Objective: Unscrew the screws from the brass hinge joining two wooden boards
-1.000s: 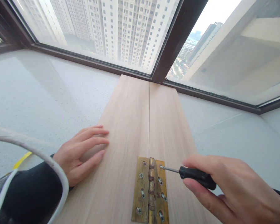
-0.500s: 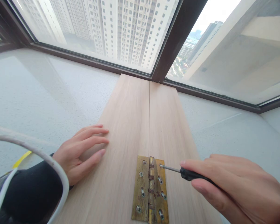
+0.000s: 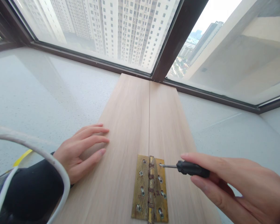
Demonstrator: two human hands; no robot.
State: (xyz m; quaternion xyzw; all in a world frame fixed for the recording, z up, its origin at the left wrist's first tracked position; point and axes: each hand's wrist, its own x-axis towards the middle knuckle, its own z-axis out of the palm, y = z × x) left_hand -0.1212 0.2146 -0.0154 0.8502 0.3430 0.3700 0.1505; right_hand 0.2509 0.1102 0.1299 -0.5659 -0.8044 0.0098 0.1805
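Two pale wooden boards [image 3: 130, 118] lie side by side on a stone sill, joined near me by a brass hinge [image 3: 150, 189] with several screws. My right hand [image 3: 233, 186] grips a small black-handled screwdriver [image 3: 189, 168]. Its metal tip sits on the top screw of the hinge's right leaf. My left hand [image 3: 80, 149] lies flat on the left board's edge, fingers stretched out, holding nothing.
The speckled grey sill [image 3: 37, 93] runs to a dark window frame [image 3: 172, 46] just beyond the boards' far end. A white cable [image 3: 49, 161] loops over my left sleeve, with a yellow strip [image 3: 22, 158] beside it.
My right hand has shifted its hold on the screwdriver, fingers rolling round the handle, while the tip stays on the same screw. My left hand has not moved.
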